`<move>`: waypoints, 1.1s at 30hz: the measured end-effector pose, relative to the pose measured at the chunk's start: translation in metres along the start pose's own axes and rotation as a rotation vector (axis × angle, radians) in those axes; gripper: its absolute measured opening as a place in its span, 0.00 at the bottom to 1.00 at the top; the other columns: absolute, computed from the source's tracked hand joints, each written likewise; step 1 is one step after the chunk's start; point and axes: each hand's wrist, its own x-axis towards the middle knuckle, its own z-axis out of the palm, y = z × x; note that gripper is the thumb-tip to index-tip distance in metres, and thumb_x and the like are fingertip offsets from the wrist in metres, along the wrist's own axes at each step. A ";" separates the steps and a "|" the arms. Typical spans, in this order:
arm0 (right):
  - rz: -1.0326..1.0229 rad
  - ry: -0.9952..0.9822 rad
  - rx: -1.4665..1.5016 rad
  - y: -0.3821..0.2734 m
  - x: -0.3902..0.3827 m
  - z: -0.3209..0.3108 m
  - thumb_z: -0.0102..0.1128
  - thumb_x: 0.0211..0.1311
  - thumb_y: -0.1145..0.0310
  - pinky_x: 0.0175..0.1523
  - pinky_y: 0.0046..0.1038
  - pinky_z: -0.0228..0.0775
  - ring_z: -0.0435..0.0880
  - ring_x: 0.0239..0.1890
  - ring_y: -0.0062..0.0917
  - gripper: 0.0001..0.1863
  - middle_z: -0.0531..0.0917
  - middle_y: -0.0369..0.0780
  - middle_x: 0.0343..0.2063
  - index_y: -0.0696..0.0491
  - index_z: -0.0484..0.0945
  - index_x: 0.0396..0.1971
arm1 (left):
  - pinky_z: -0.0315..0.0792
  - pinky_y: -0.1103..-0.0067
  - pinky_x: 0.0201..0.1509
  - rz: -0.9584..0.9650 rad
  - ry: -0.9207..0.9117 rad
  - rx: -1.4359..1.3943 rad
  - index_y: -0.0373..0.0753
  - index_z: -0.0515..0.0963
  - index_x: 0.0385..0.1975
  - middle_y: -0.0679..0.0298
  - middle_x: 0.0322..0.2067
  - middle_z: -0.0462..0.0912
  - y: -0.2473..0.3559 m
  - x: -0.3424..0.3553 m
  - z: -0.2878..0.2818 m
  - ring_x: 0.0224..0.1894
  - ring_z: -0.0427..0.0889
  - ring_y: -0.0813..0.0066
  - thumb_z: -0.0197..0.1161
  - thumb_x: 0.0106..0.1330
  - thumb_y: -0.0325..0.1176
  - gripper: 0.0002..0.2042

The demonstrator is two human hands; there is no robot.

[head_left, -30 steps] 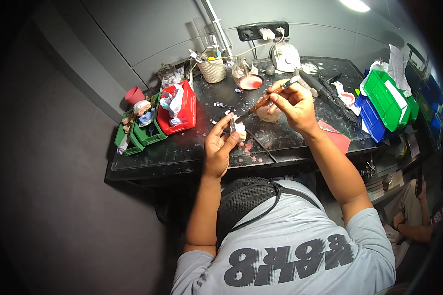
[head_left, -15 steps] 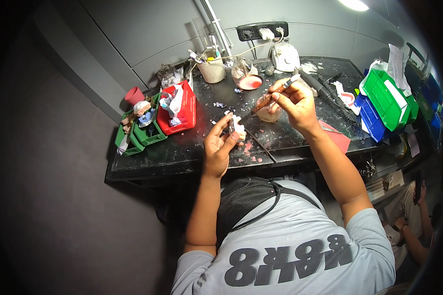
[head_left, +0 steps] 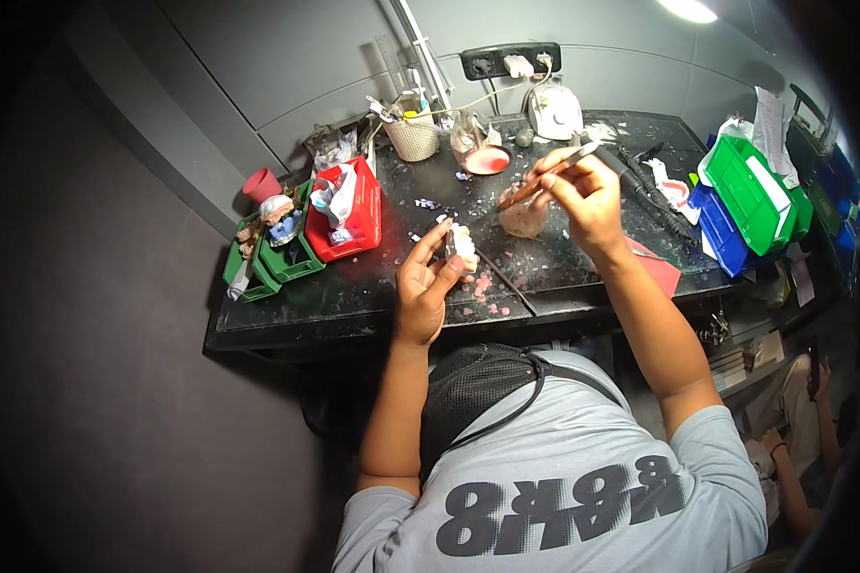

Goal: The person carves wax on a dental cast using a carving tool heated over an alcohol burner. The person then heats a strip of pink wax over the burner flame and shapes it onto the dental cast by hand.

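Note:
My left hand (head_left: 423,294) grips a small white dental cast (head_left: 462,247) above the bench front, its fingers wrapped round the sides. My right hand (head_left: 589,201) pinches a slim brown-handled tool (head_left: 526,191), which slants down to the left over a small pinkish pot (head_left: 523,222); whether its tip touches the pot is unclear. A thin dark rod (head_left: 511,286) and pink flakes lie on the black bench (head_left: 334,315) below the cast. A round lid with red material (head_left: 488,160) lies behind the pot.
At left are a red bin (head_left: 358,224), green bins (head_left: 282,267) and a pink cup (head_left: 260,184). At right sit a handpiece (head_left: 631,181), red block (head_left: 659,277), blue bin (head_left: 712,224) and green bin (head_left: 755,191). A co-worker's hand (head_left: 822,377) with a dark phone is low right.
My right hand and the tool have shifted right, away from the cast toward the pot. My left hand stays put. The co-worker's arm at lower right has moved slightly.

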 end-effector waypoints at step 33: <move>0.077 0.504 -0.164 0.000 0.020 -0.044 0.58 0.66 0.74 0.32 0.25 0.84 0.86 0.30 0.27 0.08 0.84 0.45 0.31 0.64 0.76 0.38 | 0.78 0.79 0.44 0.000 0.000 0.016 0.27 0.62 0.65 0.52 0.57 0.71 0.002 0.000 0.003 0.49 0.82 0.65 0.58 0.69 0.27 0.26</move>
